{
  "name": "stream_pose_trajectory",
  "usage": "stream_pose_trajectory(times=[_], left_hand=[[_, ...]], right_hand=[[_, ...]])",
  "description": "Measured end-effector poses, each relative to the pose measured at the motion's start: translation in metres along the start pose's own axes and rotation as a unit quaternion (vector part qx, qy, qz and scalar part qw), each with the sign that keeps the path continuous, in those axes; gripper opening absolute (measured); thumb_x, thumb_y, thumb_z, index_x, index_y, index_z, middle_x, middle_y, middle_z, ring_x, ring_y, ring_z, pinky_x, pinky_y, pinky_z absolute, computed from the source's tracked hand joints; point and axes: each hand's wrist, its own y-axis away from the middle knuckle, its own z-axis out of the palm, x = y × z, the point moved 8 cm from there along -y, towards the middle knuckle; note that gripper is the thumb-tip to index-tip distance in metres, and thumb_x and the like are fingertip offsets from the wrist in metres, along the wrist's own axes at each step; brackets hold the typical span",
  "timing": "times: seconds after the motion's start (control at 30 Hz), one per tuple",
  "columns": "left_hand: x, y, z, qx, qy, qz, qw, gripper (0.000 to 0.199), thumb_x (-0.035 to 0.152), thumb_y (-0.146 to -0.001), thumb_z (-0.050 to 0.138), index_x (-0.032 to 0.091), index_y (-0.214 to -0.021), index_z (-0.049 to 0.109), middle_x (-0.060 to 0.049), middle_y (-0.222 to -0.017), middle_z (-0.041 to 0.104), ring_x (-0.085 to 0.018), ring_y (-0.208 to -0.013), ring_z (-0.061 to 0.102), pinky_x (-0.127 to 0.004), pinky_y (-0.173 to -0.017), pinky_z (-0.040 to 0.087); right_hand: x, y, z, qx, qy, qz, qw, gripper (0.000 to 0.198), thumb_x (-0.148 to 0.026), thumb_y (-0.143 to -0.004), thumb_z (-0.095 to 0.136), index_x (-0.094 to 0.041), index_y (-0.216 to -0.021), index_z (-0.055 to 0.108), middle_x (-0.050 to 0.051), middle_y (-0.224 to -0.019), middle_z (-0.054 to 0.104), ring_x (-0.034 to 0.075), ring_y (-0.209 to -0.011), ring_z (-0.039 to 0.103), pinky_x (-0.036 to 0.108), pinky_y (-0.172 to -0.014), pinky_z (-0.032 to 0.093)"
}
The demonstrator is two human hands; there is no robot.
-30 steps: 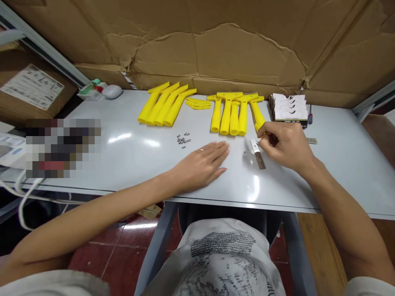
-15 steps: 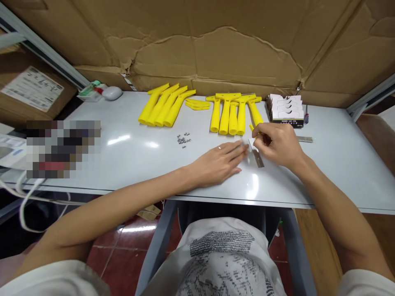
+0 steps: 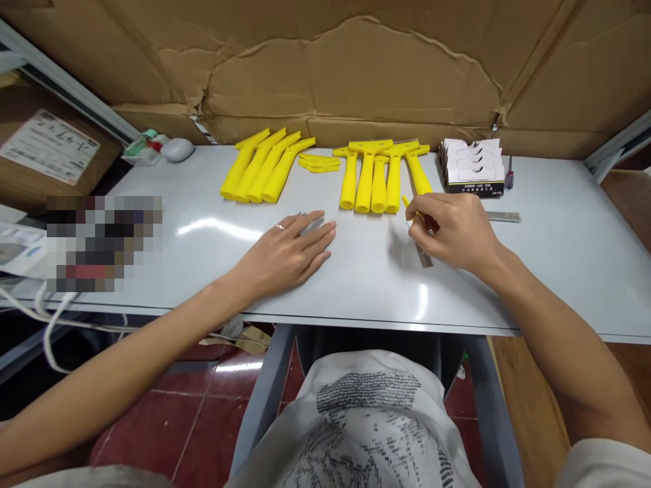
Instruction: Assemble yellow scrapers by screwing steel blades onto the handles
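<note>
My left hand (image 3: 292,254) lies palm down with its fingers stretched out, over the spot where small metal screws lay; the screws are mostly hidden by it. My right hand (image 3: 452,227) is closed in a pinch round a small yellow plastic piece (image 3: 406,202), whose end sticks out past the fingers. Below those fingers a flat metal blade (image 3: 424,257) shows; whether it is held or rests on the table I cannot tell. Beyond my right hand stand yellow scraper handles (image 3: 364,179) with T-shaped heads. Thin yellow strips (image 3: 319,163) lie left of them.
More yellow handles (image 3: 274,173) lie in a slanted row at the back left. At the right are a stack of white cards in a black box (image 3: 475,173), a small screwdriver (image 3: 509,177) and a metal strip (image 3: 503,217). A white mouse (image 3: 177,150) sits far left.
My left hand has moved left, away from my right hand and onto the screws. The right hand keeps its pinch on the yellow piece, nearly in place.
</note>
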Motion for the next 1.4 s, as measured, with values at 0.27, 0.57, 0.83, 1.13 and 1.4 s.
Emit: stream_pose_trajectory(times=[0.27,0.57,0.83,1.13,1.4], left_hand=[[-0.055,0.023,-0.01,0.018,0.0,-0.148,0.989,0.049,0.047,-0.115,0.061,0.026,-0.159,0.069,-0.018,-0.167,0.065,-0.048,-0.15,0.063,-0.07,-0.12,0.057],[-0.104,0.022,0.005,0.057,0.136,-0.253,0.956,0.048,0.065,-0.104,0.074,0.024,-0.125,0.086,-0.008,-0.113,0.08,-0.025,-0.089,0.072,-0.043,-0.094,0.062],[-0.114,0.011,-0.003,0.007,0.222,-0.345,0.912,0.058,0.072,-0.077,0.085,0.024,-0.11,0.09,-0.009,-0.104,0.083,-0.027,-0.085,0.075,-0.043,-0.087,0.058],[-0.114,0.008,0.004,-0.034,0.269,-0.393,0.879,0.049,0.062,-0.072,0.086,0.025,-0.104,0.088,-0.006,-0.095,0.085,-0.029,-0.092,0.08,-0.042,-0.091,0.063],[-0.111,-0.009,0.004,-0.041,0.15,-0.322,0.934,0.051,0.068,-0.081,0.091,0.024,-0.106,0.088,-0.009,-0.098,0.082,-0.025,-0.071,0.075,-0.041,-0.078,0.061]], right_hand=[[0.003,-0.001,0.003,0.008,-0.004,-0.001,1.0,0.02,-0.027,-0.09,0.054,-0.019,-0.089,0.072,0.003,-0.072,0.07,0.016,-0.064,0.057,0.033,-0.065,0.028],[-0.001,0.0,0.007,-0.017,-0.007,0.003,1.0,0.023,-0.028,-0.092,0.055,-0.019,-0.093,0.075,0.004,-0.074,0.072,0.017,-0.065,0.06,0.034,-0.066,0.029],[-0.001,0.0,0.01,-0.038,-0.004,0.007,0.999,0.025,-0.028,-0.093,0.053,-0.019,-0.094,0.076,0.004,-0.076,0.074,0.017,-0.065,0.059,0.034,-0.066,0.028],[-0.006,0.002,0.017,-0.051,0.008,-0.005,0.999,0.027,-0.027,-0.094,0.051,-0.018,-0.095,0.076,0.004,-0.076,0.074,0.017,-0.065,0.056,0.034,-0.065,0.024],[-0.01,0.003,0.021,-0.059,0.007,-0.002,0.998,0.02,-0.025,-0.093,0.056,-0.02,-0.094,0.076,0.004,-0.08,0.075,0.017,-0.066,0.053,0.034,-0.065,0.022]])
